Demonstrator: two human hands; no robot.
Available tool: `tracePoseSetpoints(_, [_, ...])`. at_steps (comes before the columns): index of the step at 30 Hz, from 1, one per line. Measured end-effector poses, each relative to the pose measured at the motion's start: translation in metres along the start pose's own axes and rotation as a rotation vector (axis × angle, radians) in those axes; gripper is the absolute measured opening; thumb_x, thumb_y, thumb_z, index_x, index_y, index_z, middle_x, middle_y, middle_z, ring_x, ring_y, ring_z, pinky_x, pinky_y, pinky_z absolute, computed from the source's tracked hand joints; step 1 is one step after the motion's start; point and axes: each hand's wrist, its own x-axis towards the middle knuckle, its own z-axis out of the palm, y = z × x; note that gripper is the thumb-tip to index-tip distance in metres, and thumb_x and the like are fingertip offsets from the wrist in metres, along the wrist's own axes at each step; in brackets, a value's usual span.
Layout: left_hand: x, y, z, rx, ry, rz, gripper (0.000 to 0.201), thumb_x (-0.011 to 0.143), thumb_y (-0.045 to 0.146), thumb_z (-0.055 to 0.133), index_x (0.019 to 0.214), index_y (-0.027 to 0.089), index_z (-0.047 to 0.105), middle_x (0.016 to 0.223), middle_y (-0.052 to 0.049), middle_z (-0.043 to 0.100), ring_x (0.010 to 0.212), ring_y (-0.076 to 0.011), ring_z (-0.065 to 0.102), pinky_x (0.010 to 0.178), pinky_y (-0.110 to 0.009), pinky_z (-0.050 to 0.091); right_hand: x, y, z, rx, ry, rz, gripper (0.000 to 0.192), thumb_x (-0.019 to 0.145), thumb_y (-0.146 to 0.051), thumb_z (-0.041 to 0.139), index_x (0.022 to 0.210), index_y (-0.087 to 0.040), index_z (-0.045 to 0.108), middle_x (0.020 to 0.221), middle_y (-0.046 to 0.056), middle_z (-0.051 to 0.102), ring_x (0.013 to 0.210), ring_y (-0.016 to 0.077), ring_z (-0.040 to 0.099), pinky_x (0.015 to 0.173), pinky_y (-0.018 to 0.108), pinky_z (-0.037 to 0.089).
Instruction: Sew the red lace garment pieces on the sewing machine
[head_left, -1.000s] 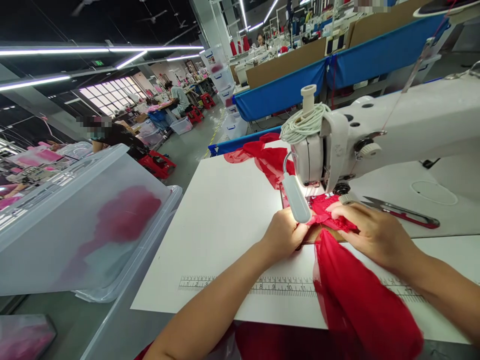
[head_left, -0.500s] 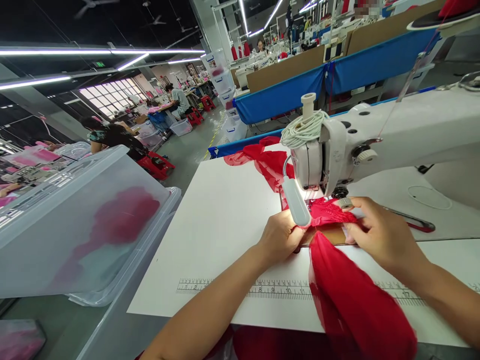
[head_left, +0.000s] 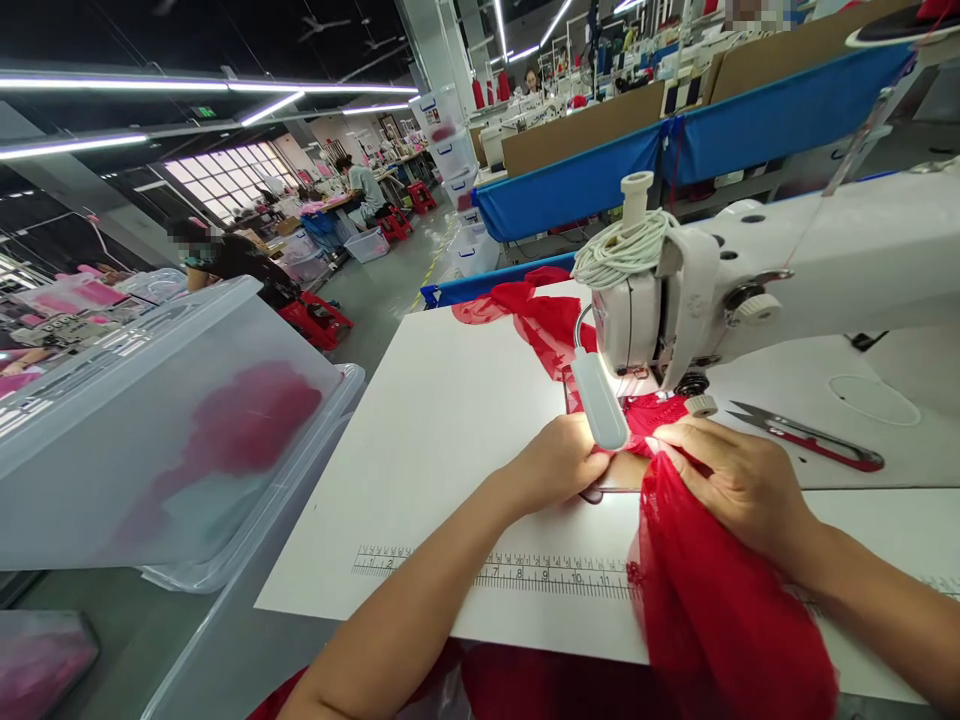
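Observation:
Sheer red fabric (head_left: pixel 731 590) runs from under the sewing machine (head_left: pixel 637 310) toward me and drapes over the table's front edge. My right hand (head_left: pixel 739 480) pinches it between thumb and fingers just in front of the needle area. My left hand (head_left: pixel 555 465) is closed at the fabric's left edge beside the needle area; its fingertips are partly hidden by the small white lamp (head_left: pixel 600 400). More red fabric (head_left: pixel 544 325) lies bunched behind the needle. Thread snips (head_left: pixel 814 437) with a red handle lie right of my right hand.
A printed ruler (head_left: pixel 547 575) crosses the front of the white table (head_left: pixel 442 430). At the left stands a translucent plastic bin (head_left: pixel 172 480) with red material inside. Blue cloth panels (head_left: pixel 562 205) hang beyond the table. Other people sit at work farther back, one by a red stool (head_left: pixel 319 318).
My right hand has moved left and pinches the fabric close to the needle area, pulling the near fabric up with it. The snips show more fully. My left hand stays nearly in place.

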Motion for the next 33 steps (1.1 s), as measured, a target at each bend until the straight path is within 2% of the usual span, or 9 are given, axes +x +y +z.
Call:
tracePoseSetpoints(4, [0.006, -0.008, 0.013, 0.187, 0.155, 0.102, 0.037, 0.092, 0.030, 0.065, 0.062, 0.021, 0.045, 0.064, 0.002, 0.054, 0.065, -0.0145, 0.056, 0.066, -0.028, 0.049, 0.000, -0.002, 0.000, 0.021, -0.006, -0.003, 0.028, 0.104, -0.022, 0.044, 0.092, -0.022, 0.069, 0.082, 0.003, 0.073, 0.068, 0.0152, 0.067, 0.059, 0.027, 0.047])
tracePoseSetpoints(8, [0.008, -0.015, 0.025, 0.420, 0.297, 0.241, 0.044, 0.098, 0.035, 0.060, 0.061, 0.020, 0.041, 0.070, 0.000, 0.052, 0.069, -0.0146, 0.052, 0.064, -0.027, 0.044, -0.001, -0.003, -0.001, 0.020, 0.001, -0.052, 0.026, 0.103, -0.018, 0.046, 0.090, -0.021, 0.069, 0.084, 0.003, 0.074, 0.070, 0.0157, 0.068, 0.061, 0.027, 0.049])
tracePoseSetpoints(14, [0.003, -0.017, 0.028, 0.764, 0.343, 0.405, 0.027, 0.094, 0.014, 0.051, 0.068, 0.019, 0.052, 0.066, 0.001, 0.047, 0.060, -0.0124, 0.042, 0.053, -0.025, 0.029, -0.006, 0.004, 0.000, -0.069, -0.061, -0.170, 0.019, 0.099, -0.019, 0.049, 0.100, -0.020, 0.068, 0.088, 0.006, 0.073, 0.068, 0.0175, 0.065, 0.057, 0.029, 0.044])
tracePoseSetpoints(17, [0.001, -0.019, 0.029, 0.817, 0.336, 0.422, 0.020, 0.089, 0.009, 0.052, 0.072, 0.018, 0.056, 0.065, 0.002, 0.046, 0.059, -0.0117, 0.040, 0.052, -0.025, 0.027, -0.008, 0.008, -0.001, -0.202, -0.112, -0.200, 0.028, 0.088, -0.010, 0.049, 0.110, -0.016, 0.064, 0.091, 0.008, 0.071, 0.060, 0.0175, 0.060, 0.049, 0.030, 0.036])
tracePoseSetpoints(21, [0.000, -0.021, 0.031, 0.829, 0.284, 0.388, 0.018, 0.088, 0.007, 0.052, 0.077, 0.018, 0.061, 0.068, 0.000, 0.052, 0.060, -0.0122, 0.045, 0.052, -0.023, 0.031, -0.009, 0.011, -0.002, -0.307, -0.170, -0.190, 0.036, 0.069, 0.002, 0.045, 0.092, -0.019, 0.063, 0.089, 0.004, 0.068, 0.046, 0.0116, 0.043, 0.044, 0.029, 0.023])
tracePoseSetpoints(25, [-0.006, -0.015, 0.033, 0.853, 0.269, 0.382, 0.021, 0.098, 0.020, 0.049, 0.090, 0.017, 0.068, 0.079, -0.005, 0.062, 0.065, -0.0147, 0.055, 0.054, -0.024, 0.042, -0.007, 0.011, -0.003, -0.315, -0.148, -0.195, 0.034, 0.063, 0.005, 0.042, 0.080, -0.020, 0.057, 0.089, 0.003, 0.067, 0.048, 0.0104, 0.040, 0.048, 0.028, 0.023])
tracePoseSetpoints(27, [-0.010, -0.009, 0.033, 0.863, 0.250, 0.382, 0.033, 0.102, 0.035, 0.045, 0.099, 0.015, 0.070, 0.088, -0.010, 0.066, 0.069, -0.0177, 0.060, 0.055, -0.027, 0.047, -0.006, 0.010, -0.003, -0.277, -0.140, -0.198, 0.032, 0.062, 0.005, 0.041, 0.076, -0.020, 0.053, 0.083, 0.001, 0.065, 0.049, 0.0109, 0.041, 0.049, 0.028, 0.023])
tracePoseSetpoints(30, [-0.017, -0.001, 0.032, 0.891, 0.217, 0.381, 0.063, 0.105, 0.060, 0.029, 0.108, 0.012, 0.070, 0.098, -0.016, 0.069, 0.070, -0.0208, 0.063, 0.054, -0.030, 0.050, -0.004, 0.010, -0.002, -0.217, -0.157, -0.181, 0.030, 0.061, 0.006, 0.041, 0.072, -0.022, 0.047, 0.066, -0.002, 0.053, 0.049, 0.0127, 0.041, 0.048, 0.029, 0.021])
tracePoseSetpoints(33, [-0.019, 0.001, 0.032, 0.921, 0.226, 0.384, 0.084, 0.102, 0.070, 0.011, 0.106, 0.011, 0.072, 0.102, -0.019, 0.070, 0.072, -0.0228, 0.064, 0.055, -0.033, 0.051, -0.005, 0.011, -0.001, -0.215, -0.159, -0.171, 0.030, 0.058, 0.004, 0.041, 0.071, -0.022, 0.044, 0.065, -0.003, 0.052, 0.048, 0.0133, 0.040, 0.048, 0.030, 0.020])
